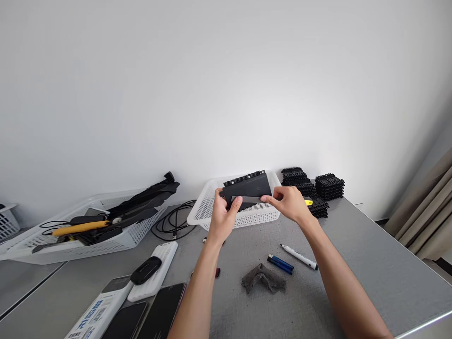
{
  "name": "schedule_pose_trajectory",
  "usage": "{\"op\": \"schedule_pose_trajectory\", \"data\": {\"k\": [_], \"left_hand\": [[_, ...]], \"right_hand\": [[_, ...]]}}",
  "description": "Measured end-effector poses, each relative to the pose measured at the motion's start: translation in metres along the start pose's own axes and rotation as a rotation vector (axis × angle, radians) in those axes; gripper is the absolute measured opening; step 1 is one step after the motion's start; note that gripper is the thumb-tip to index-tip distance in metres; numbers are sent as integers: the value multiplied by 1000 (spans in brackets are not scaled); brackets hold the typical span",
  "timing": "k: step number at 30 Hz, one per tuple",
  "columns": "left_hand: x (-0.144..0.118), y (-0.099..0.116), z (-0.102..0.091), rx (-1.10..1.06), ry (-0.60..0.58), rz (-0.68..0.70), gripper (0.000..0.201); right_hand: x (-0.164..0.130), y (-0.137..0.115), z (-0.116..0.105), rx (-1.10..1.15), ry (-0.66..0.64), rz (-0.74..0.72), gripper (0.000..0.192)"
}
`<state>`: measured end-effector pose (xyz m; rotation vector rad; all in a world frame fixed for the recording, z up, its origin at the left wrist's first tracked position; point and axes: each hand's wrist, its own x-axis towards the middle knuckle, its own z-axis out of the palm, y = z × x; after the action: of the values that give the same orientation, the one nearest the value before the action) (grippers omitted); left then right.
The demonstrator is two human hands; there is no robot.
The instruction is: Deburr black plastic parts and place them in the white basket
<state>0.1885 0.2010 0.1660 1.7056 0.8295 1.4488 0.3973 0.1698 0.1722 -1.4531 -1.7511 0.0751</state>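
My left hand [224,214] is closed around the left end of a black plastic part [245,187] with a toothed upper edge, tilted up to the right. My right hand [289,202] grips a flat grey file [251,199], whose yellow handle end shows beyond the palm. The file's blade lies along the part's lower edge, and my left thumb rests on the blade's far end. Both hands are held over the front of a white plastic basket [203,212]. Most of the handle is hidden in my right hand.
Right of the basket are stacks of black plastic pieces [329,186]. A marker [299,256], a blue lighter [280,264] and a grey cloth [263,278] lie nearer me. Leftward are a coiled cable [169,226], phones [161,310] and another filled basket [116,245].
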Motion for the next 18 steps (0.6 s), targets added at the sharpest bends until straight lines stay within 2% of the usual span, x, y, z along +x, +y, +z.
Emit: {"op": "schedule_pose_trajectory", "data": {"k": [8, 14, 18], "left_hand": [[1, -2, 0, 57, 36, 27, 41], [-1, -2, 0, -18, -44, 7, 35], [-1, -2, 0, 21, 38, 17, 38]], "right_hand": [[1, 5, -1, -59, 85, -24, 61], [-1, 2, 0, -20, 104, -49, 62], [-1, 0, 0, -18, 92, -30, 61]]}}
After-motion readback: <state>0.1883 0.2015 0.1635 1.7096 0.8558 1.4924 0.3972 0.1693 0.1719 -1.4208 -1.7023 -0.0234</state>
